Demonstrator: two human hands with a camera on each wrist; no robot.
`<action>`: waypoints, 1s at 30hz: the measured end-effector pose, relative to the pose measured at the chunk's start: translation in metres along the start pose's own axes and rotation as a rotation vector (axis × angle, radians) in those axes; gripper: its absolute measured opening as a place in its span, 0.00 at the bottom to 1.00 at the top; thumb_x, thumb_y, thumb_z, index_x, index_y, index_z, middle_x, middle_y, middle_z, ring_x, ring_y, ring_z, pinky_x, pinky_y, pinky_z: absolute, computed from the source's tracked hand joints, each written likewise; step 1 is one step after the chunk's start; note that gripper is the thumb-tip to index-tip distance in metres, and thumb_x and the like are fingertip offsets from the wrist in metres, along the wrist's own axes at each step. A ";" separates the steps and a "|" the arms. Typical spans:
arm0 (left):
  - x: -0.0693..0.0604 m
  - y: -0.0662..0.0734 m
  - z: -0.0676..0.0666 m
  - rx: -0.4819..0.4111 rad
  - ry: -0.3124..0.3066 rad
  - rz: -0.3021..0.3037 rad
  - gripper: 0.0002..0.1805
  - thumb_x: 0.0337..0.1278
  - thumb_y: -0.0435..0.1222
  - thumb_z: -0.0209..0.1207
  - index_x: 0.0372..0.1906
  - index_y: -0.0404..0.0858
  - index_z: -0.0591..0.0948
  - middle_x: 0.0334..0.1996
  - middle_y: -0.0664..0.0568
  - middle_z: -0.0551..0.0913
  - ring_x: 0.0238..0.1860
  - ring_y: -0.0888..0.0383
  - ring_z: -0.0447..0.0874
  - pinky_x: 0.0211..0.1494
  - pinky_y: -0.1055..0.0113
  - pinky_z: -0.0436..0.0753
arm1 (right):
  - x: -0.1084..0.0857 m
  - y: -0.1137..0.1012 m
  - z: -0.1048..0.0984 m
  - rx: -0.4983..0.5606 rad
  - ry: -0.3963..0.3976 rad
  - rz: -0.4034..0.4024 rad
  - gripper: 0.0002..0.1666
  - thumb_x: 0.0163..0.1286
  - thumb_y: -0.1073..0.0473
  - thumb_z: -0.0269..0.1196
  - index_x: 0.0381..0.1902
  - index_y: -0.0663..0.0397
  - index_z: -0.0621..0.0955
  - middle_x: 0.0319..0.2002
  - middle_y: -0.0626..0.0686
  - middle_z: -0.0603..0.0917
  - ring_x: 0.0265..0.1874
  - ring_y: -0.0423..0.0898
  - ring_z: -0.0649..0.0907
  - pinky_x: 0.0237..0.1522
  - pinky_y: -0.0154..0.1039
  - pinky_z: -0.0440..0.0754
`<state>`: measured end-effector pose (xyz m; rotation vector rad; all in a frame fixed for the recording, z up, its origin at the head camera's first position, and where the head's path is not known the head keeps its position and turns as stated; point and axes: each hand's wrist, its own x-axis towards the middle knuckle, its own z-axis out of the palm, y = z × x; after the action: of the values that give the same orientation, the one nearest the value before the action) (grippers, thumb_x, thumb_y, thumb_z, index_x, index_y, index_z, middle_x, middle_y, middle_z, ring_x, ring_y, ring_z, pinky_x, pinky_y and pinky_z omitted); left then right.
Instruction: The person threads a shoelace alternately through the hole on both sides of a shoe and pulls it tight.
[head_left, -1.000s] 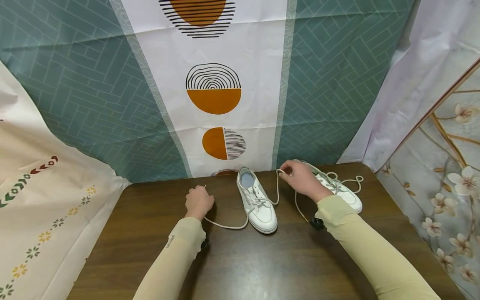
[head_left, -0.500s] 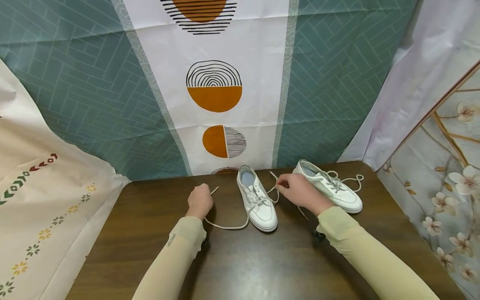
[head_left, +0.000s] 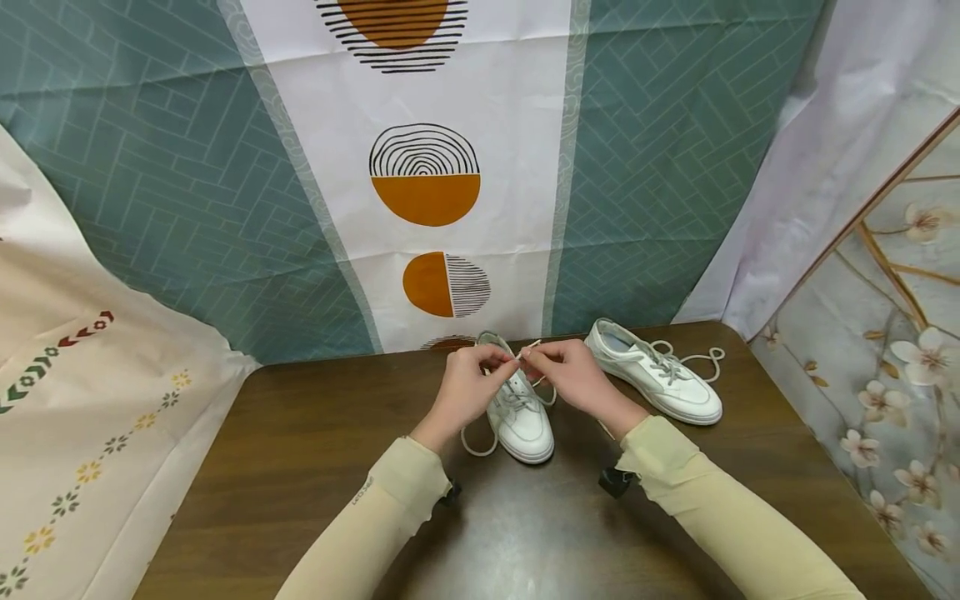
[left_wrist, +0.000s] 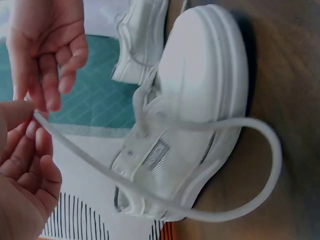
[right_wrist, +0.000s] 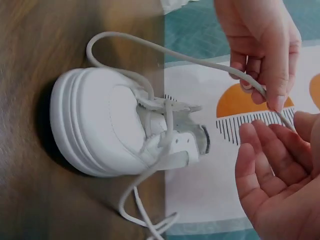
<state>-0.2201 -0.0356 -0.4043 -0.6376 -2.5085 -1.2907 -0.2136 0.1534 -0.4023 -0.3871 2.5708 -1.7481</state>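
In the head view my left hand and right hand meet above the heel end of a white lace-up shoe. My left thumb and fingers pinch a pale shoelace that loops up from this shoe. In the right wrist view, my right hand pinches the same shoelace near its end, just below my left hand. The shoe's other lace trails loose beside it. My hands cover part of the shoe's opening in the head view.
A second white shoe lies on the brown table to the right, its lace spread loosely. Patterned cloth hangs behind the table's back edge, and floral cloth hangs at the right.
My left hand has moved right and up with its lace, over the shoe. My right hand has left the lace on the shoe's right side and moved left to meet it.
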 end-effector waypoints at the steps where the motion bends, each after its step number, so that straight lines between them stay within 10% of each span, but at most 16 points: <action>1: -0.001 0.001 0.002 -0.009 -0.013 0.012 0.03 0.54 0.41 0.63 0.30 0.49 0.85 0.23 0.63 0.83 0.24 0.67 0.75 0.26 0.73 0.75 | 0.000 0.001 0.000 0.019 0.002 0.003 0.17 0.67 0.46 0.58 0.36 0.50 0.86 0.33 0.55 0.86 0.29 0.45 0.84 0.33 0.42 0.83; 6: -0.001 -0.001 0.006 -0.022 -0.091 0.026 0.04 0.56 0.42 0.62 0.32 0.48 0.86 0.27 0.63 0.85 0.26 0.66 0.77 0.30 0.71 0.77 | -0.004 0.007 -0.005 0.147 0.053 0.039 0.18 0.69 0.49 0.56 0.38 0.57 0.83 0.36 0.56 0.86 0.35 0.48 0.85 0.39 0.40 0.82; 11: 0.002 -0.016 0.012 0.216 -0.255 0.038 0.05 0.56 0.39 0.62 0.35 0.47 0.86 0.30 0.62 0.85 0.31 0.67 0.79 0.34 0.73 0.77 | -0.009 0.013 -0.015 0.409 0.124 0.086 0.18 0.73 0.51 0.50 0.44 0.62 0.76 0.40 0.55 0.86 0.42 0.45 0.85 0.51 0.48 0.79; 15: 0.005 -0.025 0.016 0.376 -0.352 0.090 0.06 0.51 0.39 0.64 0.36 0.47 0.86 0.31 0.60 0.85 0.34 0.64 0.80 0.38 0.71 0.78 | -0.013 0.017 -0.022 0.517 0.074 0.106 0.16 0.74 0.53 0.49 0.43 0.61 0.74 0.27 0.51 0.83 0.31 0.43 0.86 0.41 0.42 0.83; 20: 0.009 -0.023 0.015 0.542 -0.341 0.195 0.09 0.43 0.42 0.68 0.33 0.48 0.86 0.30 0.60 0.85 0.37 0.60 0.79 0.45 0.63 0.76 | -0.015 0.027 -0.020 0.280 -0.022 0.133 0.15 0.70 0.55 0.55 0.41 0.63 0.80 0.20 0.50 0.73 0.15 0.39 0.71 0.19 0.33 0.71; 25: 0.010 -0.027 0.017 0.632 -0.322 0.252 0.07 0.42 0.44 0.68 0.31 0.51 0.84 0.25 0.65 0.83 0.38 0.60 0.73 0.47 0.61 0.70 | -0.017 0.039 -0.013 -0.150 -0.041 0.103 0.12 0.65 0.51 0.60 0.34 0.53 0.86 0.24 0.54 0.80 0.21 0.40 0.74 0.23 0.35 0.71; 30: 0.010 -0.035 0.021 0.634 -0.272 0.293 0.05 0.43 0.42 0.66 0.27 0.52 0.80 0.21 0.67 0.80 0.35 0.62 0.72 0.43 0.63 0.69 | -0.018 0.042 -0.008 -0.276 -0.027 0.068 0.12 0.63 0.50 0.62 0.34 0.50 0.87 0.27 0.48 0.83 0.26 0.42 0.74 0.27 0.36 0.71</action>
<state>-0.2459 -0.0333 -0.4371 -1.0073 -2.6787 -0.2860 -0.2052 0.1786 -0.4403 -0.3190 2.7757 -1.3605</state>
